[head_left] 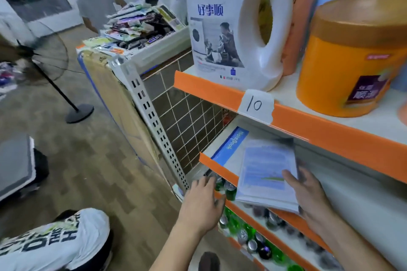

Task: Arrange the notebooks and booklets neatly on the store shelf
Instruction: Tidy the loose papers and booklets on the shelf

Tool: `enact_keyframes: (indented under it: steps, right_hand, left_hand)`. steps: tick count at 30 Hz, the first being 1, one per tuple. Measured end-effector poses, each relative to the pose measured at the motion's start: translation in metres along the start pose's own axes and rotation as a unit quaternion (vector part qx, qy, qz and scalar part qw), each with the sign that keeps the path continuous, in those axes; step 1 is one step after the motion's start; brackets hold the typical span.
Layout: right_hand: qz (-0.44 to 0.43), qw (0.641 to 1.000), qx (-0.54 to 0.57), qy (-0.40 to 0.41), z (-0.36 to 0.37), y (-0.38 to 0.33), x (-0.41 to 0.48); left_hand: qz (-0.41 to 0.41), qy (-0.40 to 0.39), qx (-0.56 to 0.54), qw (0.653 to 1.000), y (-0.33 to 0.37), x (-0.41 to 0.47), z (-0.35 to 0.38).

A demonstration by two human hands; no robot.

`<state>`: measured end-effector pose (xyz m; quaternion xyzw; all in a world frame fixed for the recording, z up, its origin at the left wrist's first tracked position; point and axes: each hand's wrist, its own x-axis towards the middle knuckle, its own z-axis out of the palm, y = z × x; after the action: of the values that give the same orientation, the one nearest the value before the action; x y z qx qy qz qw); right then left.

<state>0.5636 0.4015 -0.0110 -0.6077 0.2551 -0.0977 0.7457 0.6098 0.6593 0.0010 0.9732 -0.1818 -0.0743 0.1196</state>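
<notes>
Booklets (265,167) in grip of right hand (308,196)

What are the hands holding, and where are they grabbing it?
The right hand holds a stack of booklets by its near right corner, thumb on top. The left hand holds nothing.

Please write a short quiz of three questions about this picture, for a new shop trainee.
1. True or false: the right hand grips the stack of booklets.
2. Which number is written on the paper tag on the upper shelf edge? A) 5 B) 10 C) 20
3. Fill in: the blue notebook lies on the shelf to the ____ of the held stack.

Key: 1 true; 2 B; 3 left.
</notes>
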Motion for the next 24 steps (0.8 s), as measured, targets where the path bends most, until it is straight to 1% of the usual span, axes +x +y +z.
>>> enact_keyframes:
  steps: [4, 7, 10, 12, 17, 24]
  right_hand:
    - [0.001, 0.999, -0.013, 0.046, 0.024, 0.015, 0.026]
    - [0.01, 0.997, 0.005, 0.078, 0.047, 0.019, 0.043]
    - [-0.002, 0.996, -0.01, 0.09, 0.072, 0.015, 0.058]
    - [0.001, 0.993, -0.019, 0.116, 0.087, 0.013, 0.067]
    - [0.056, 0.986, 0.003, 0.158, 0.113, 0.021, 0.089]
    - [0.058, 0.973, 0.021, 0.221, 0.127, 0.029, 0.109]
  left_hand:
    - [0.064, -0.047, -0.011, 0.997, -0.025, 0.057, 0.004]
    - [0.09, -0.088, -0.003, 0.992, -0.046, 0.098, 0.002]
    - [0.122, -0.104, -0.002, 0.987, -0.066, 0.132, -0.002]
    - [0.136, -0.116, -0.011, 0.984, -0.077, 0.151, -0.003]
    - [0.15, -0.181, -0.036, 0.971, -0.096, 0.182, 0.009]
    - [0.134, -0.228, -0.085, 0.961, -0.109, 0.193, 0.029]
